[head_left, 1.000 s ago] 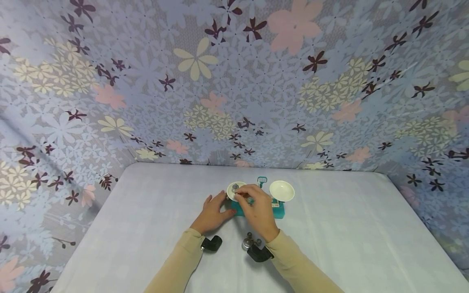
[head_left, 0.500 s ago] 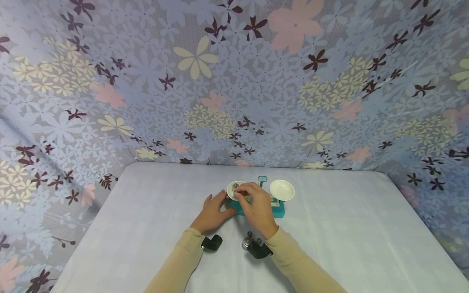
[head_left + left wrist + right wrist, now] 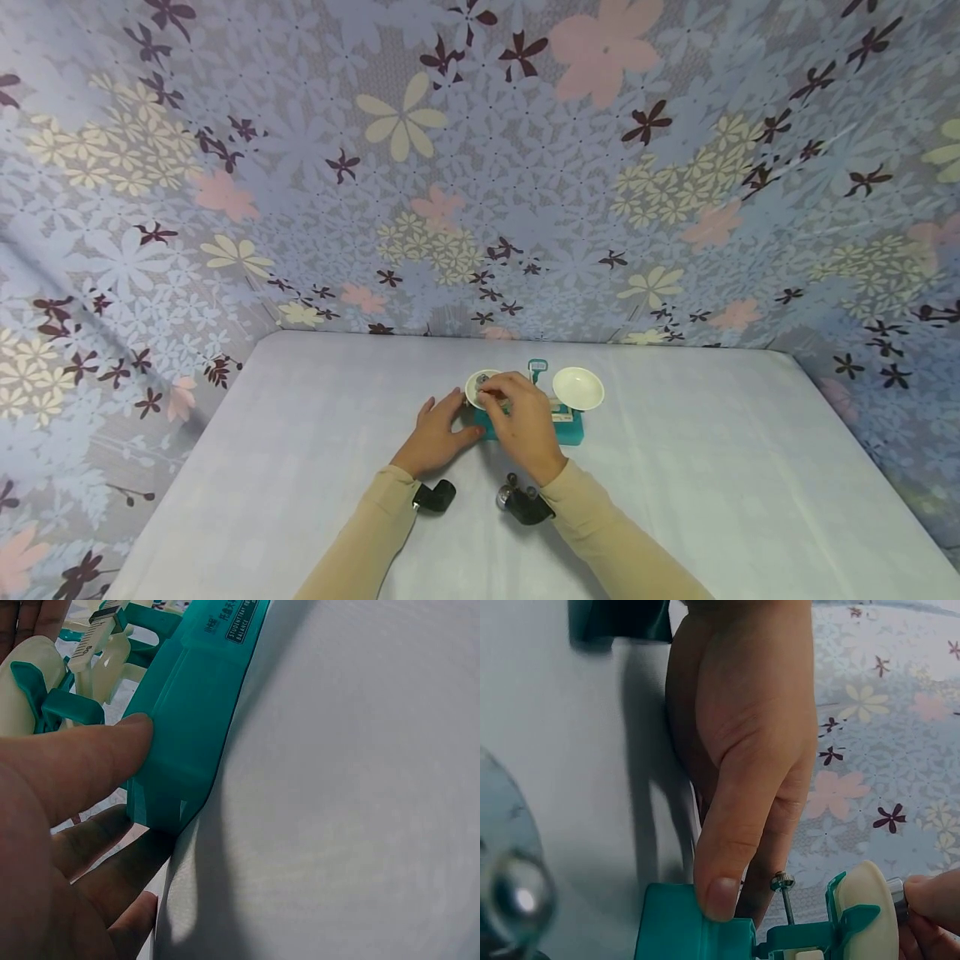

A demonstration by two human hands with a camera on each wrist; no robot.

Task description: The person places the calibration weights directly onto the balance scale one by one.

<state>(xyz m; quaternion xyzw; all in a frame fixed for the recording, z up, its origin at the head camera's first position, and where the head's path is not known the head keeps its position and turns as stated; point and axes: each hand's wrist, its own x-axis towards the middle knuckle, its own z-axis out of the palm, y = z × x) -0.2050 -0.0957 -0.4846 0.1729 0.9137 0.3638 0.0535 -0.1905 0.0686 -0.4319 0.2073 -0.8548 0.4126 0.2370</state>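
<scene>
A teal balance scale (image 3: pixel 570 429) with two white pans stands on the table. My left hand (image 3: pixel 433 437) holds the left end of its base (image 3: pixel 184 705), the thumb pressed on the front side and the fingers around the end. Over the left pan (image 3: pixel 472 398), my right hand (image 3: pixel 528 425) pinches a small silver metal weight (image 3: pixel 896 896) between thumb and fingers; its lower part shows right at the pan (image 3: pixel 870 900) in the right wrist view. A grey metal weight (image 3: pixel 482 380) shows in that pan by the fingertips. The right pan (image 3: pixel 578 388) holds nothing.
Several loose metal weights (image 3: pixel 503 497) stand on the table near the right wrist, partly hidden by the black wrist camera (image 3: pixel 528 508). Another black camera (image 3: pixel 435 497) sits on the left wrist. A flowered cloth wall (image 3: pixel 525 208) rises behind the pale table (image 3: pixel 712 467).
My right hand has moved slightly forward, its fingertips a little farther over the left pan. The left hand keeps its hold on the base, and the scale stays in place.
</scene>
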